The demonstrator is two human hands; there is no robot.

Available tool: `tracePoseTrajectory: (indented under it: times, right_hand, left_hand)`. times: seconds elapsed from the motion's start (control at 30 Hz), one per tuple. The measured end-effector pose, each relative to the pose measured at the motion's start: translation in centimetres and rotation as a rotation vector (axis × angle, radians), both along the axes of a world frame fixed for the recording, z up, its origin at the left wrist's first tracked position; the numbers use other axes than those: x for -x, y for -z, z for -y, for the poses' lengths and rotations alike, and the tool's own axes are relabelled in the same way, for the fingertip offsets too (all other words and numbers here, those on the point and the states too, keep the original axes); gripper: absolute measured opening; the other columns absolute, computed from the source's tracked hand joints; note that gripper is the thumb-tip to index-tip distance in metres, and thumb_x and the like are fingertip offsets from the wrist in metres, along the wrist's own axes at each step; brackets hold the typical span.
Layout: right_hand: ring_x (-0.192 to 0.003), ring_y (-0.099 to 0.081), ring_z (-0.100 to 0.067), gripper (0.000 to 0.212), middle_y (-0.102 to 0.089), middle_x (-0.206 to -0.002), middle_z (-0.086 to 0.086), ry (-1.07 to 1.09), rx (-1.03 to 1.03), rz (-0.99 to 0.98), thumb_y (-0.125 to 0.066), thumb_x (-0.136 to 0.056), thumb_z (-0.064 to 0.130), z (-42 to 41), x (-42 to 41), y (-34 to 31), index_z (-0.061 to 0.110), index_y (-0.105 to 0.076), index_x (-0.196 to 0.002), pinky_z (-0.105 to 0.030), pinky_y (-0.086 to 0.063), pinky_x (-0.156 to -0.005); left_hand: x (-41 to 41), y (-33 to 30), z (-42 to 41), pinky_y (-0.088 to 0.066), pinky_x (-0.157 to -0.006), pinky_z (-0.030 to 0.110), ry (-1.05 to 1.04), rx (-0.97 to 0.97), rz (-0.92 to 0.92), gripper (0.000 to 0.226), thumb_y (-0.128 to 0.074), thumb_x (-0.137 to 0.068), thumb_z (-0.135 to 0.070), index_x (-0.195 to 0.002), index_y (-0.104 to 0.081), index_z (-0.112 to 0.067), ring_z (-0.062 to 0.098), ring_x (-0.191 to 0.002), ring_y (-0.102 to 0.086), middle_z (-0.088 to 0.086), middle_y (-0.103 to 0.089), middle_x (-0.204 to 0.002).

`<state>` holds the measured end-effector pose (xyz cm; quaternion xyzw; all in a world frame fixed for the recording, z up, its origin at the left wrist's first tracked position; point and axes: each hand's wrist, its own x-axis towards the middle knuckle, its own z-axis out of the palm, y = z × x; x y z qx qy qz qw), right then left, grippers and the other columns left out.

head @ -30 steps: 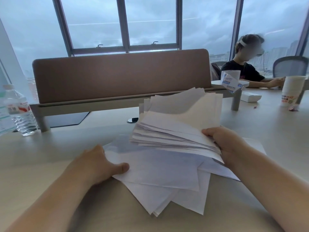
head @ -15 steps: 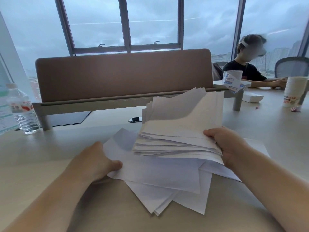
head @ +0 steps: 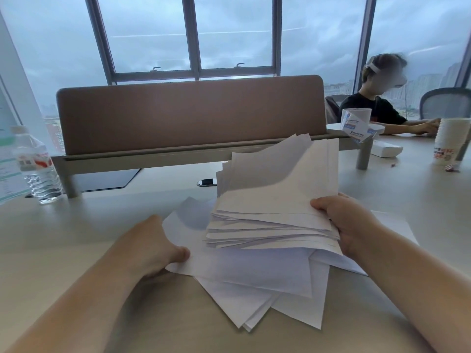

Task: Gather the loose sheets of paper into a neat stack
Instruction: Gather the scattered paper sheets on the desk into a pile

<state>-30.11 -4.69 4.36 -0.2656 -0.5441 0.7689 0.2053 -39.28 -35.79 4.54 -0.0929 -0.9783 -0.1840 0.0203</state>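
Since a second ago the left hand [head: 155,247] has slid left, pinching the edge of a loose sheet [head: 244,271] on the table [head: 76,250]. Right hand [head: 342,225] grips the messy raised stack [head: 275,212] just above the leftover sheets.

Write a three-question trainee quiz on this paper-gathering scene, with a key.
1. True or false: the right hand holds the gathered stack raised off the table.
2. Which hand pinches the loose sheets lying on the table? A) left B) right
3. What stands at the far left, beside the brown divider?

Key:
1. True
2. A, the left hand
3. A clear water bottle
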Motion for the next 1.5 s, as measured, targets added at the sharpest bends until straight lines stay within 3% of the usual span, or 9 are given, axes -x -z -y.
tracePoseTrajectory:
  times: [0.13,0.4,0.57,0.7,0.93,1.07,1.2,1.37,1.5]
  right_hand:
    - [-0.08,-0.07,-0.037,0.021,-0.071,-0.108,-0.026,0.007,0.003,-0.006,-0.053,-0.096,-0.006,0.0,0.1,0.0,0.012,-0.064,-0.101,-0.05,-0.061,-0.054]
    - [-0.078,-0.069,-0.036,0.024,-0.071,-0.105,-0.024,0.013,-0.007,0.002,-0.055,-0.096,-0.005,0.0,0.0,-0.1,0.009,-0.064,-0.113,-0.044,-0.062,-0.049]
    - [-0.075,-0.068,-0.035,0.021,-0.07,-0.097,-0.022,0.012,-0.007,-0.004,-0.054,-0.095,-0.006,0.1,0.0,-0.1,0.01,-0.064,-0.102,-0.043,-0.061,-0.046]
    - [-0.072,-0.069,-0.035,0.022,-0.071,-0.091,-0.021,0.004,-0.003,-0.01,-0.053,-0.095,-0.007,0.3,-0.1,-0.1,0.011,-0.065,-0.099,-0.041,-0.061,-0.045]
    - [-0.074,-0.069,-0.036,0.022,-0.071,-0.093,-0.021,-0.006,-0.01,-0.016,-0.052,-0.095,-0.007,0.2,-0.1,0.1,0.011,-0.065,-0.098,-0.041,-0.062,-0.05]
    - [-0.073,-0.069,-0.036,0.022,-0.07,-0.091,-0.021,-0.008,-0.015,-0.027,-0.052,-0.095,-0.008,0.3,-0.1,0.0,0.011,-0.065,-0.094,-0.043,-0.062,-0.049]
    - [-0.073,-0.069,-0.036,0.023,-0.071,-0.091,-0.022,-0.004,-0.02,-0.023,-0.052,-0.094,-0.008,0.3,-0.1,0.0,0.01,-0.066,-0.094,-0.044,-0.063,-0.051]
    - [-0.072,-0.069,-0.036,0.022,-0.071,-0.09,-0.022,0.004,-0.032,-0.005,-0.052,-0.094,-0.007,0.4,-0.1,0.2,0.009,-0.066,-0.098,-0.041,-0.062,-0.047]
    - [-0.07,-0.068,-0.036,0.02,-0.069,-0.092,-0.023,0.011,-0.037,0.01,-0.052,-0.095,-0.007,0.4,-0.2,0.2,0.009,-0.065,-0.098,-0.04,-0.059,-0.044]
  left_hand:
    - [-0.6,-0.4,-0.3,-0.058,-0.081,0.036,-0.022,-0.041,0.051,0.061,-0.087,-0.064,-0.043,-0.109,-0.053,-0.022,0.019,-0.082,-0.067,-0.001,-0.067,-0.094]
    - [0.0,0.2,-0.1,-0.058,-0.08,0.038,-0.045,-0.13,0.077,0.044,-0.086,-0.067,-0.026,-0.1,-0.057,-0.023,0.025,-0.081,-0.07,0.003,-0.071,-0.089]
    - [0.9,1.2,-0.5,-0.051,-0.089,0.04,-0.018,0.1,-0.029,0.06,-0.067,-0.059,-0.067,-0.107,-0.054,-0.032,0.031,-0.111,-0.055,-0.001,-0.057,-0.116]
    - [1.9,2.1,-0.3,-0.047,-0.101,0.044,0.056,-0.022,-0.012,0.076,-0.051,-0.051,-0.082,-0.111,-0.061,-0.036,0.024,-0.115,-0.058,-0.006,-0.062,-0.123]
    - [2.4,1.7,-0.4,-0.051,-0.1,0.041,0.101,-0.018,0.03,0.089,-0.065,-0.037,-0.09,-0.111,-0.058,-0.04,0.02,-0.115,-0.061,-0.009,-0.064,-0.126]
    - [2.0,1.1,-0.4,-0.056,-0.088,0.035,0.062,-0.052,0.111,0.112,-0.082,-0.042,-0.083,-0.135,-0.05,-0.029,0.018,-0.106,-0.066,-0.006,-0.064,-0.128]
    - [1.5,1.0,-0.7,-0.041,-0.055,0.029,0.061,-0.081,0.11,0.066,-0.09,-0.056,-0.066,-0.093,-0.068,-0.016,0.018,-0.067,-0.065,0.001,-0.074,-0.082]
    - [0.4,0.8,-1.1,-0.042,-0.06,0.033,0.08,-0.09,-0.006,0.058,-0.091,-0.06,-0.057,-0.092,-0.054,-0.025,0.014,-0.077,-0.06,-0.004,-0.065,-0.089]
    - [-0.4,0.6,-1.7,-0.048,-0.062,0.034,0.109,-0.164,-0.015,0.047,-0.089,-0.067,-0.039,-0.096,-0.058,-0.022,0.019,-0.078,-0.063,0.001,-0.067,-0.089]
